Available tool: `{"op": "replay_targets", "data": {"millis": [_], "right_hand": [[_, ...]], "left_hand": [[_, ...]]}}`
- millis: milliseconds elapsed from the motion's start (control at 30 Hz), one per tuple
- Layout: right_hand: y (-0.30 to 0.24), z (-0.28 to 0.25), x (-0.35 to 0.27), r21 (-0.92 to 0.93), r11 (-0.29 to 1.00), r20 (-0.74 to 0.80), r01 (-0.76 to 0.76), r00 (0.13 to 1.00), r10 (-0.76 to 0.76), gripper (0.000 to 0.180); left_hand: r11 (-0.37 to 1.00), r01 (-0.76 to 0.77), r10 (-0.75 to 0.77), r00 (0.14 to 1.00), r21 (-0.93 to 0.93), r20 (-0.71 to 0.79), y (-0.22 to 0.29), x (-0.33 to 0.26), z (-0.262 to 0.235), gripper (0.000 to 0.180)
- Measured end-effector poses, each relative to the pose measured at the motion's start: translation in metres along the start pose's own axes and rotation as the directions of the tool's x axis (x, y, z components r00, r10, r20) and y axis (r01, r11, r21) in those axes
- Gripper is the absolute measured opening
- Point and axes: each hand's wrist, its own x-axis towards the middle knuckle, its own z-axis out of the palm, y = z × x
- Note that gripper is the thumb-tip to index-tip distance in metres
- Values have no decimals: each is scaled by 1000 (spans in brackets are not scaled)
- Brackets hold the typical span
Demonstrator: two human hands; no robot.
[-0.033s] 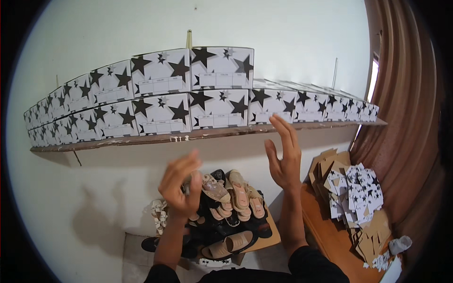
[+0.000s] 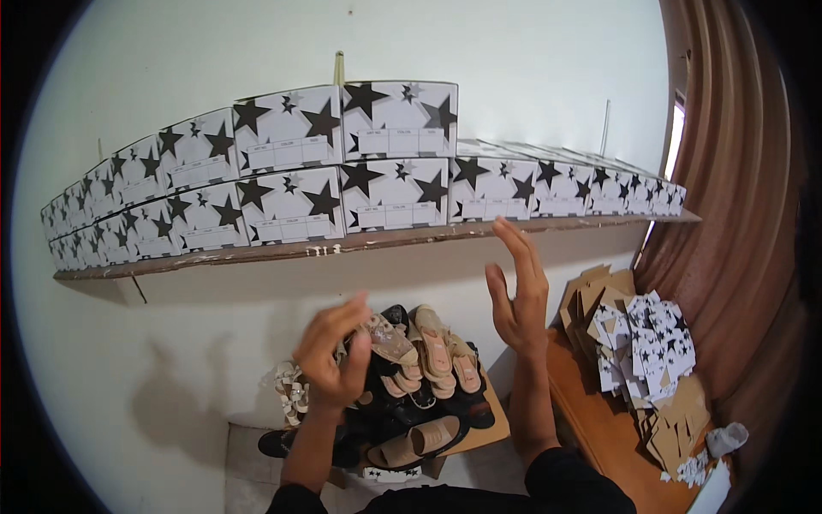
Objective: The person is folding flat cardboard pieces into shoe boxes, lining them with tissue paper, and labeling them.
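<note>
Both of my hands are raised in front of a wall shelf and hold nothing. My left hand (image 2: 332, 353) is lower, fingers loosely curled, hanging above a pile of sandals (image 2: 424, 377). My right hand (image 2: 518, 291) is higher, fingers spread and pointing up, just under the wooden shelf (image 2: 257, 253). On the shelf stand rows of white shoe boxes with black stars (image 2: 394, 158), two high at the left and middle, one high at the right. Neither hand touches a box or the shelf.
The sandals lie heaped on a small cardboard surface (image 2: 488, 424) below the shelf. At the right, a wooden table (image 2: 599, 428) carries stacks of flat star-printed box blanks (image 2: 646, 343) and brown cardboard pieces. A brown curtain (image 2: 736, 214) hangs at far right.
</note>
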Motion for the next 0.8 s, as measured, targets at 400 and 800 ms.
{"op": "replay_targets", "data": {"millis": [400, 800], "right_hand": [[19, -44, -239, 67, 633, 269, -771, 625, 733, 51], [-40, -221, -367, -56, 317, -230, -947, 321, 919, 53]], "left_hand": [[446, 854, -631, 511, -266, 584, -37, -196, 64, 38], [187, 976, -364, 173, -110, 915, 42, -285, 190, 40]]}}
